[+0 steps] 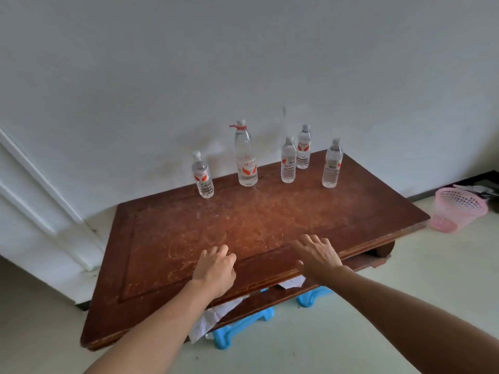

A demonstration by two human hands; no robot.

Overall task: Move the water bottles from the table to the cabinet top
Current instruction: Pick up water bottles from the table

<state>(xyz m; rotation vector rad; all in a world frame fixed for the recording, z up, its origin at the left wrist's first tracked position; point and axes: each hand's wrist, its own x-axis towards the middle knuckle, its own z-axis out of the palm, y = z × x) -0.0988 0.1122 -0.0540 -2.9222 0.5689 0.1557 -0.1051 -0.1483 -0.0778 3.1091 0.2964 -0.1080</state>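
Note:
Several clear water bottles with red-and-white labels stand upright along the far edge of a worn brown wooden table, near the wall. A small bottle is furthest left, then a tall bottle with a red string at its neck. To the right stand three small bottles. My left hand hovers over the near edge with fingers curled and nothing in it. My right hand is beside it, fingers spread, holding nothing. Both hands are well short of the bottles.
A white wall runs behind the table, with a white door or panel leaning at the left. A pink perforated basket lies on the floor at the right. Blue plastic stools and white paper sit under the table.

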